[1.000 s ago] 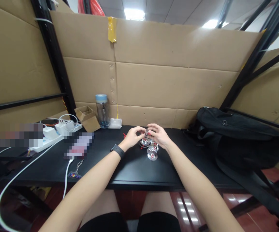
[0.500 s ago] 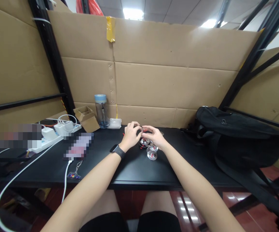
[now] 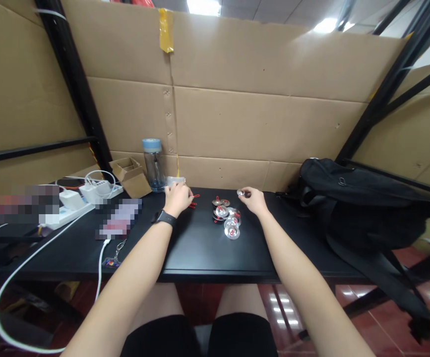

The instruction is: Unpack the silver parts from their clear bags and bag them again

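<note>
My left hand (image 3: 178, 199) pinches a thin red loop (image 3: 196, 196) at the back left of the desk; more red loops (image 3: 192, 205) lie just under it. Out to the right, my right hand (image 3: 254, 201) grips a silver finger cymbal (image 3: 241, 193) by its edge, low over the desk. Between the hands lies a loose cluster of domed silver finger cymbals (image 3: 232, 231), several overlapping. Red loops show at the centres of many of these. Whether the cymbal in my right hand has a loop, I cannot tell.
A black desk (image 3: 207, 258) backs onto a cardboard wall (image 3: 233, 119). At the left stand a bottle (image 3: 153, 166), an opened small carton (image 3: 133, 179), a power strip (image 3: 62, 218) and a phone (image 3: 120, 219) on a cable. A black backpack (image 3: 363, 198) fills the right side.
My hands were together over the cluster and have parted. The left moved left with a red loop; the right moved right with a cymbal. The view tilted slightly down.
</note>
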{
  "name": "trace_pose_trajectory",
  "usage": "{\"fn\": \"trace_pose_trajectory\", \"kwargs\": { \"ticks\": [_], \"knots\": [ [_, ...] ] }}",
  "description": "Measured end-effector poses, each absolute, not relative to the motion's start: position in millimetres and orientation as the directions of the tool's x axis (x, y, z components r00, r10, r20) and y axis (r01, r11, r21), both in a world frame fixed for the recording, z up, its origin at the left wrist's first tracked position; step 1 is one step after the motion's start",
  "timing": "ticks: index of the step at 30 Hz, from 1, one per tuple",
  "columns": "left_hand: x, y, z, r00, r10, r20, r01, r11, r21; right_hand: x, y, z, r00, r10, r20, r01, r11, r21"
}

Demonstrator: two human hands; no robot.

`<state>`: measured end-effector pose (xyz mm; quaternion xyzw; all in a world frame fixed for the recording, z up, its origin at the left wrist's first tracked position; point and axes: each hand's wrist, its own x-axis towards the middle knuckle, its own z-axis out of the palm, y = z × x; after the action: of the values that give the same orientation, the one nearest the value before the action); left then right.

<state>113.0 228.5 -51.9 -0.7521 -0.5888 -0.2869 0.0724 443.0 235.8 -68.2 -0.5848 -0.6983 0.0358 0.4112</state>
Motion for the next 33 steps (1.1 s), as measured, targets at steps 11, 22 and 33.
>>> {"fn": "trace_pose_trajectory", "kwargs": {
  "ticks": [11, 22, 33],
  "knots": [
    [167.2, 210.4, -64.0, 0.567, 0.691, 0.447, 0.634, -0.713, 0.298, 459.7, 249.9, -83.8, -0.074, 0.958, 0.279, 0.917, 0.175, -0.359],
    [182.1, 199.6, -63.7, 0.492, 0.720, 0.489, 0.641, -0.680, 0.357, 463.7, 244.1, -82.5, 0.027, 0.974, 0.224, 0.948, 0.046, -0.314],
    [177.5, 195.5, -50.4, 0.350, 0.724, 0.594, 0.645, -0.646, 0.409, 462.4, 239.0, -71.6, 0.075, 0.968, 0.238, 0.955, -0.001, -0.296]
  ]
}}
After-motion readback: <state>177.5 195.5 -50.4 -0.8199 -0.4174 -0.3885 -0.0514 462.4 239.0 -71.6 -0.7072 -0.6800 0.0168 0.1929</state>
